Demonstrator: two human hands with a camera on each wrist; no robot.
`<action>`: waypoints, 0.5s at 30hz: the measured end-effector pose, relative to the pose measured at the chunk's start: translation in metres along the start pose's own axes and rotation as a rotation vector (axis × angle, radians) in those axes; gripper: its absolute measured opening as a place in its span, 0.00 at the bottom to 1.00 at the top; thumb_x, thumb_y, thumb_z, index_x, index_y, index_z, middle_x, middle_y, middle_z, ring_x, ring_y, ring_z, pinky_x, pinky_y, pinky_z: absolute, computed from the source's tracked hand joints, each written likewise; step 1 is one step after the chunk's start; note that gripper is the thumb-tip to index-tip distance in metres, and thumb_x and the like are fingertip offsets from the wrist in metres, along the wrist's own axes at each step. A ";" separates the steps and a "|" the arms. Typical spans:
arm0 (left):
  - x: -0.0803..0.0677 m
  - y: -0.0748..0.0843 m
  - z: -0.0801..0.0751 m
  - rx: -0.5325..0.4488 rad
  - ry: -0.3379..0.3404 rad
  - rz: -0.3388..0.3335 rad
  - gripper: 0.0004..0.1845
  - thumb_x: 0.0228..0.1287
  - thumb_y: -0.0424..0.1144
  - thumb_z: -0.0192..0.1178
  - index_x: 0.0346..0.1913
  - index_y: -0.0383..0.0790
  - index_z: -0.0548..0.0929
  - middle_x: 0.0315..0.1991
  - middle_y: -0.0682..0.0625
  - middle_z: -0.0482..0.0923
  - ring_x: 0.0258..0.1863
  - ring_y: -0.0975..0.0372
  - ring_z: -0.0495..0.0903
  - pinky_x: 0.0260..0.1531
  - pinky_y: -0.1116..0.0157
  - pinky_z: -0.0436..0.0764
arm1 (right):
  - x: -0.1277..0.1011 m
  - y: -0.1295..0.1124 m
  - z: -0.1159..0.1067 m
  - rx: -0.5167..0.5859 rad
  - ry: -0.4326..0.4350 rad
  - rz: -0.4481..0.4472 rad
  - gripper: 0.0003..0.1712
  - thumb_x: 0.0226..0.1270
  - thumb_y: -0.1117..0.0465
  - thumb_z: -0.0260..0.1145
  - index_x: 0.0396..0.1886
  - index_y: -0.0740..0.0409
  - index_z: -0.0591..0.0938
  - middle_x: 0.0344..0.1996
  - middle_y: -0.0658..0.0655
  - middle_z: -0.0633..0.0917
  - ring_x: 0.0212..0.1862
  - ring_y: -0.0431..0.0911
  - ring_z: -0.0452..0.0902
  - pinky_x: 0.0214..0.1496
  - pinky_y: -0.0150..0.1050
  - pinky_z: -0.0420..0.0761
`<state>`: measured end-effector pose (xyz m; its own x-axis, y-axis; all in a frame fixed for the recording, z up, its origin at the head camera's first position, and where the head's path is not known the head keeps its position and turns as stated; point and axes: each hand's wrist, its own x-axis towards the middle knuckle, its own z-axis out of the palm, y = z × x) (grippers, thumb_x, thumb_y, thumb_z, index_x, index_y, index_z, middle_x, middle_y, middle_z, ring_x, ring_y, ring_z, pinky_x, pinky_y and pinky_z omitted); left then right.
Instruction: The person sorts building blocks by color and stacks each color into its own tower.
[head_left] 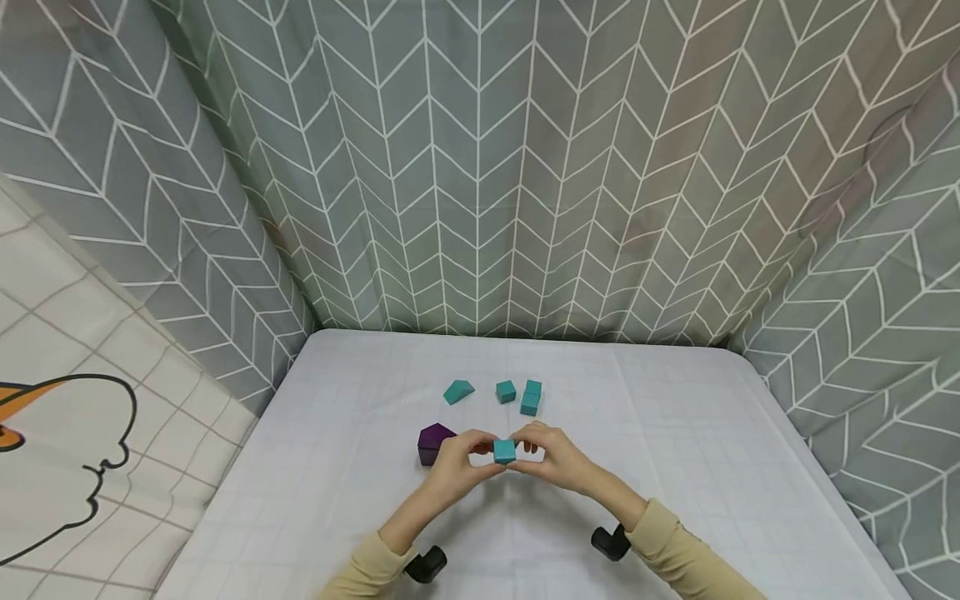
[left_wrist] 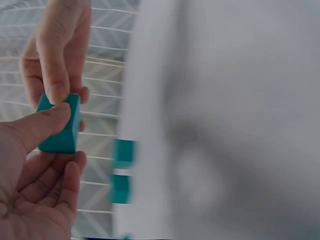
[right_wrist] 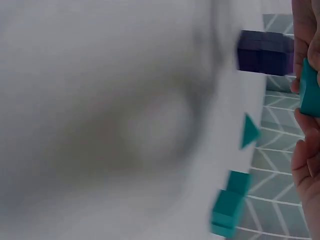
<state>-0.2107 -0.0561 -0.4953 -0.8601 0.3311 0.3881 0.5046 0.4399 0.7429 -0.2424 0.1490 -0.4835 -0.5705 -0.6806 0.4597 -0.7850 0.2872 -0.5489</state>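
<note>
Between my two hands is a small teal block [head_left: 504, 452], held up above the white table. My left hand [head_left: 459, 464] pinches it from the left, the thumb lying across its face in the left wrist view. From the other side my right hand [head_left: 558, 458] grips the same block with thumb and fingers. Sloping sides show on the block [left_wrist: 62, 132] in the left wrist view, and parts of it are covered by fingertips. A dark purple faceted block [head_left: 433, 446] sits on the table just left of my left hand.
Beyond the hands, a flat angular teal piece [head_left: 458, 391], a small teal block [head_left: 506, 392] and a stepped teal piece [head_left: 531, 398] lie on the white tablecloth [head_left: 637, 417]. A patterned grey curtain [head_left: 480, 208] hangs behind the table's far edge. Black straps with cameras are on both wrists.
</note>
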 end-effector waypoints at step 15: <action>-0.016 -0.045 0.032 -0.144 -0.074 -0.079 0.16 0.49 0.43 0.65 0.41 0.40 0.79 0.37 0.51 0.79 0.38 0.63 0.78 0.40 0.70 0.77 | -0.027 0.027 0.040 0.055 0.053 0.029 0.15 0.53 0.58 0.67 0.39 0.62 0.79 0.31 0.52 0.80 0.26 0.41 0.70 0.25 0.27 0.72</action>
<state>-0.2171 -0.0545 -0.5529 -0.8862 0.3631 0.2877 0.4146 0.3445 0.8423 -0.2380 0.1480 -0.5387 -0.6061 -0.6356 0.4781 -0.7540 0.2678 -0.5999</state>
